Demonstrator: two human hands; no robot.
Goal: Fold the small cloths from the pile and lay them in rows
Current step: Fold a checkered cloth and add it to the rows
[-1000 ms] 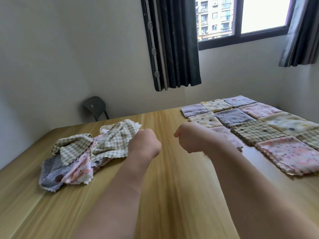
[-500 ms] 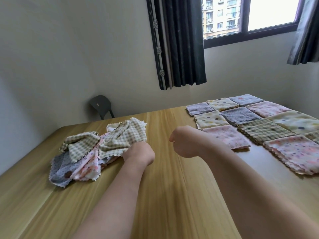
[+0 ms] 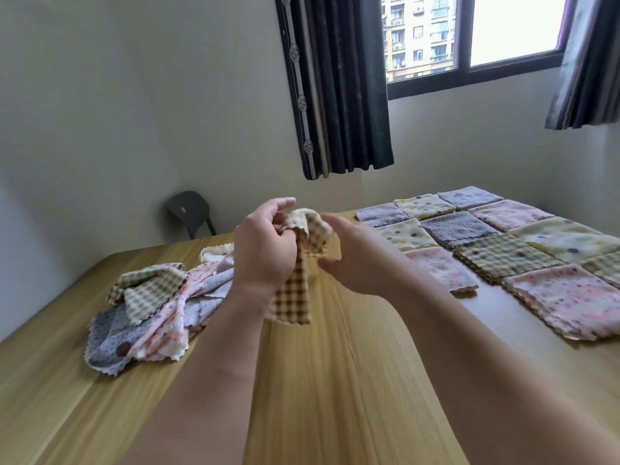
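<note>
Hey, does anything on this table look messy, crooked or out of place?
Nothing stands out. The folded cloths lie in tidy rows on the right of the table; the pile on the left is crumpled, as unfolded cloths would be.

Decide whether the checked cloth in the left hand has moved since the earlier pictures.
Yes. The checked cloth has come up and rightward off the pile and now hangs from the left hand.
</note>
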